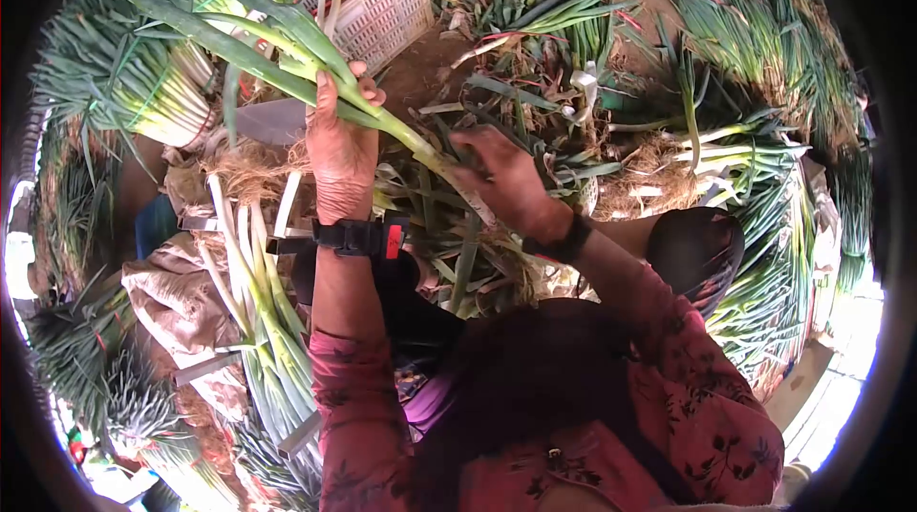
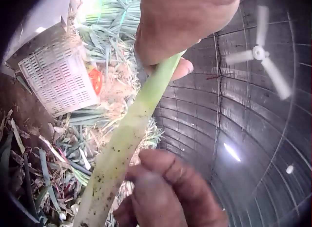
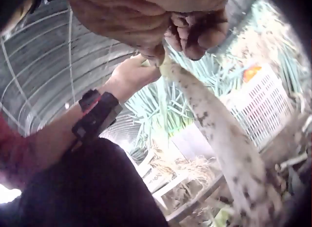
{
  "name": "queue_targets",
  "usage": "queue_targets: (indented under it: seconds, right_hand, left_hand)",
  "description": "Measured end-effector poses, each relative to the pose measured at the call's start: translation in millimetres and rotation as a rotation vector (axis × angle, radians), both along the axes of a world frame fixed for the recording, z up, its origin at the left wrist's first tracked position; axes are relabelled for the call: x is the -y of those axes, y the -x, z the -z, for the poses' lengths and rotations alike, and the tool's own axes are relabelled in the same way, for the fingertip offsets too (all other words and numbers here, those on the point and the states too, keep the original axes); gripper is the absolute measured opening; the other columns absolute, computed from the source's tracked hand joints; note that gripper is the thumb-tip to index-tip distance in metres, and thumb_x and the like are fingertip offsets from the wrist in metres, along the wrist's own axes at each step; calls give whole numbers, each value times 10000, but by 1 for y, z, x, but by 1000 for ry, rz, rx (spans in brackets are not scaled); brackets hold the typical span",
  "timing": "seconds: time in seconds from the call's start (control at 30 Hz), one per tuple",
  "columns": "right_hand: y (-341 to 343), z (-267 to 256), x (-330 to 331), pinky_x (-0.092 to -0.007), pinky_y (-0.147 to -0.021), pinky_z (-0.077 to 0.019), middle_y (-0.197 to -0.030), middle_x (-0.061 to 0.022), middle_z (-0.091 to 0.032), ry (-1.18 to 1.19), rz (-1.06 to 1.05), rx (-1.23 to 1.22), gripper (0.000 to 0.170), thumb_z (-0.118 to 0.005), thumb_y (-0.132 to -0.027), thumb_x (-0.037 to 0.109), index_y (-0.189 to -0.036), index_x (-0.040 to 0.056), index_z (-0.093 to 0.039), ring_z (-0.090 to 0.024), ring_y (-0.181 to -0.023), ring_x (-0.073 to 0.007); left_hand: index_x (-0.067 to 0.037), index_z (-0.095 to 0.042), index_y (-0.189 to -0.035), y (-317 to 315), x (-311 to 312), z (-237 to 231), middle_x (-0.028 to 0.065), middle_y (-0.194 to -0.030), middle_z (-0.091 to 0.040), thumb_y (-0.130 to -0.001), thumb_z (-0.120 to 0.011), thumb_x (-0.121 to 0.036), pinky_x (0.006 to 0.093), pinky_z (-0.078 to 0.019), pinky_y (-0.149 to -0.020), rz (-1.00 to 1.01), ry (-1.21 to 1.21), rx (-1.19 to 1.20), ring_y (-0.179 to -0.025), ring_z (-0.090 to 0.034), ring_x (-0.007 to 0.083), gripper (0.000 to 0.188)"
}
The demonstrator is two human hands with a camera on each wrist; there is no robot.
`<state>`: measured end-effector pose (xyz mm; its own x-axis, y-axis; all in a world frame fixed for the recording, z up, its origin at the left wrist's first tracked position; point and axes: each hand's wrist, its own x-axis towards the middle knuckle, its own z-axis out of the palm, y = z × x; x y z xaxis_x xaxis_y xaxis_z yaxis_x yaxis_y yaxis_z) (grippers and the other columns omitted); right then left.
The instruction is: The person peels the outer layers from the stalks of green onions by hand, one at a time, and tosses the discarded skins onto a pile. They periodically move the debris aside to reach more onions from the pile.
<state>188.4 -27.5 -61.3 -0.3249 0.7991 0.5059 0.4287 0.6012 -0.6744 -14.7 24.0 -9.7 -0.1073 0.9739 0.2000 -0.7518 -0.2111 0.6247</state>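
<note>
A long green onion [image 1: 413, 141] slants across the head view, its green leaves at the upper left and its pale lower stalk towards the lap. The left hand [image 1: 342, 144] grips it where the leaves begin, thumb laid along them. Lower down, the curled fingers of the right hand [image 1: 506, 178] are at the stalk. In the left wrist view the stalk [image 2: 117, 149] is specked with dirt, and the right hand [image 2: 170, 190] is beside it. The right wrist view shows the dirty white stalk [image 3: 219, 124] below the right hand [image 3: 156, 22]; whether its fingertips pinch a leaf layer is unclear.
A white plastic crate [image 1: 387, 10] holding something orange stands beyond the left hand, near a broad metal blade [image 1: 272, 120]. Several onions [image 1: 263, 321] lie on a metal rack at the left. Tied bundles [image 1: 162, 92] and loose trimmings [image 1: 516, 101] surround the person.
</note>
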Motion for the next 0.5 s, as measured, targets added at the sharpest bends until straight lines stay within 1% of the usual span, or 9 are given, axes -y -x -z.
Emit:
queue_targets:
  seconds: [0.03,0.1,0.2,0.27,0.33,0.4,0.43,0.47,0.5]
  right_hand:
    - [11,-8,-2,-367,-683,-516,-975,-141,-597,7,7,-2,305,-665,-829,153,-1084,26,-557,-624,-832,-277]
    - [25,-13,-10,-413,-633,-501,-846,-126,-545,-138,91,122,212,-655,-791,109,-962,47,-547,-593,-766,-332]
    - [28,3,-15,-423,-631,-485,-805,-105,-520,-120,124,131,191,-654,-760,80,-902,62,-527,-586,-760,-324]
    - [26,5,-13,-418,-635,-484,-834,-86,-541,-111,132,165,207,-672,-750,67,-907,73,-537,-587,-740,-311]
    - [18,0,-9,-414,-639,-484,-863,-67,-562,-104,143,195,226,-690,-741,54,-913,83,-547,-587,-719,-298]
    - [2,-18,2,-389,-678,-479,-864,-54,-564,-302,-89,23,219,-677,-714,-4,-865,92,-551,-580,-753,-274]
    - [-7,-26,13,-347,-742,-466,-890,-56,-555,-239,-119,81,198,-661,-732,-44,-814,96,-547,-583,-815,-232]
    - [-8,-23,15,-347,-742,-466,-890,-56,-555,-240,-119,84,198,-661,-732,-44,-814,96,-547,-583,-815,-232]
    - [-10,-18,17,-359,-736,-468,-864,-70,-538,-109,-154,-250,231,-666,-728,-29,-872,81,-523,-578,-805,-238]
  left_hand:
    - [-57,-463,-1224,-4,-1,2,98,-977,-594,-956,-551,-290,304,-422,-724,6,18,14,-767,-486,158,365]
    - [-60,-464,-1202,-10,-3,5,111,-991,-606,-956,-552,-290,327,-446,-738,8,32,21,-793,-506,179,348]
    - [-71,-465,-1201,-10,-4,11,101,-1012,-608,-946,-566,-300,334,-449,-753,-23,55,11,-799,-519,177,357]
    - [-81,-471,-1187,-15,-6,16,87,-1015,-610,-934,-583,-314,339,-448,-767,7,70,12,-802,-528,173,362]
    - [-85,-479,-1169,-17,-6,17,77,-992,-607,-926,-592,-332,327,-446,-762,-101,130,-51,-802,-526,167,364]
    - [-85,-487,-1150,-7,-13,17,70,-968,-605,-916,-605,-335,319,-453,-750,-101,129,-48,-800,-526,164,362]
    - [-82,-489,-1143,-1,-16,14,69,-957,-605,-910,-613,-330,314,-455,-746,-120,93,-25,-797,-528,163,363]
    - [-79,-491,-1137,4,-18,13,69,-946,-606,-904,-622,-325,310,-457,-743,-140,56,1,-794,-529,161,363]
    - [-77,-494,-1126,8,-17,12,64,-932,-604,-863,-672,-338,306,-459,-745,-184,73,-15,-799,-530,158,410]
